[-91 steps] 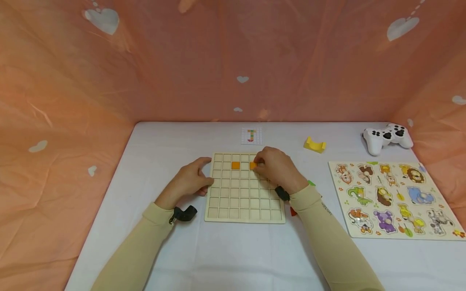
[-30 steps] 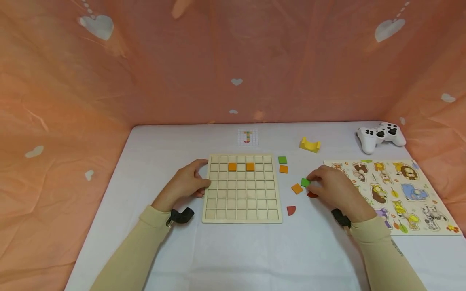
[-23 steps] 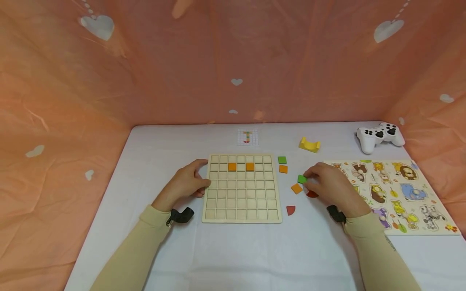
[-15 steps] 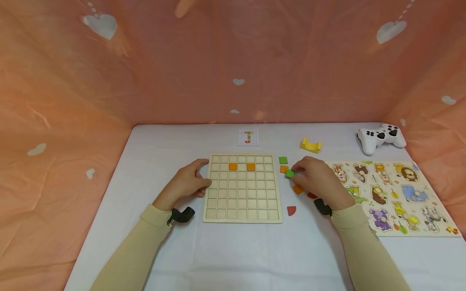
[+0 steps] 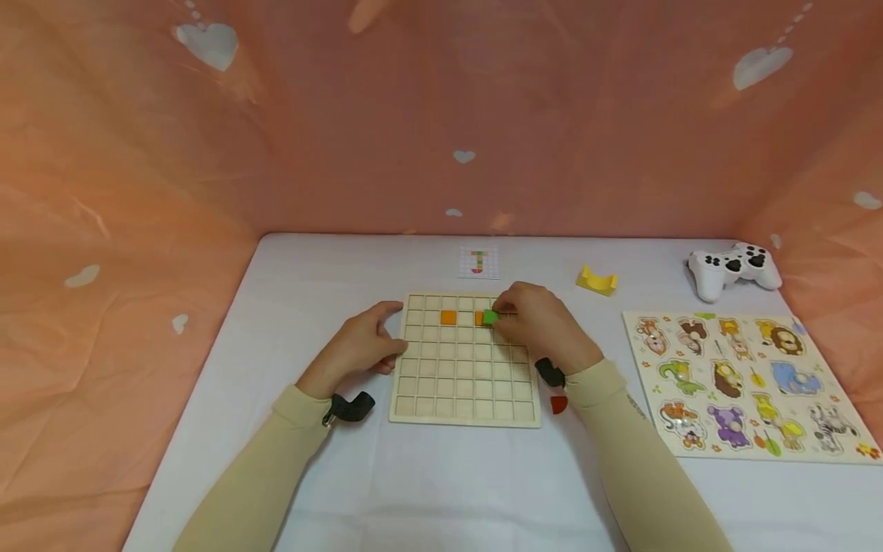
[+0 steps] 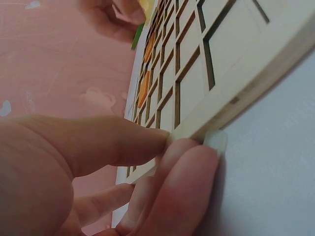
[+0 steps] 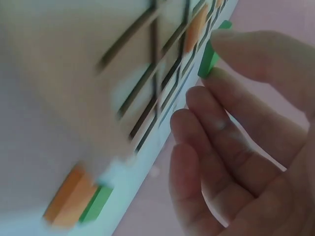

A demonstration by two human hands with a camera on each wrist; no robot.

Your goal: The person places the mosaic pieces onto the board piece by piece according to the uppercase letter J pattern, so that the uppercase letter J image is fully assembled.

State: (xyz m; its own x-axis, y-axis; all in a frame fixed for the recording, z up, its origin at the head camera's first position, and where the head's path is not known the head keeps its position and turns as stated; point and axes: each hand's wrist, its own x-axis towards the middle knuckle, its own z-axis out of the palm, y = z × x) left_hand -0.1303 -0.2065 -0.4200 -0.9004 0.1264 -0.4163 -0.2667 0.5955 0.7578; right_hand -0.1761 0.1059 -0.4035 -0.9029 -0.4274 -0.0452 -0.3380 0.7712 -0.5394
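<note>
Nearest me, a red piece with a curved edge is lying on the tabletop, just beside my right sleeve. To its left the wooden grid board is lying flat, its near rows showing bare cells. My left hand is gripping the board's left edge, thumb against curled fingers.

Farther in, my right hand is pinching a green square tile between thumb and index finger, the other fingers bending loosely around nothing. The tile seems to be hanging just above the board, covering part of the right-hand orange tile. The left-hand orange tile is sitting in the same row, one bare cell separating the two.

Beyond the board, a pattern card is showing a coloured J, its top bar apparently setting green between oranges. So I judge that I am placing the green tile; the next move calls for shifting it left over that bare cell, laying it level and pressing it in without disturbing its neighbours.
</note>
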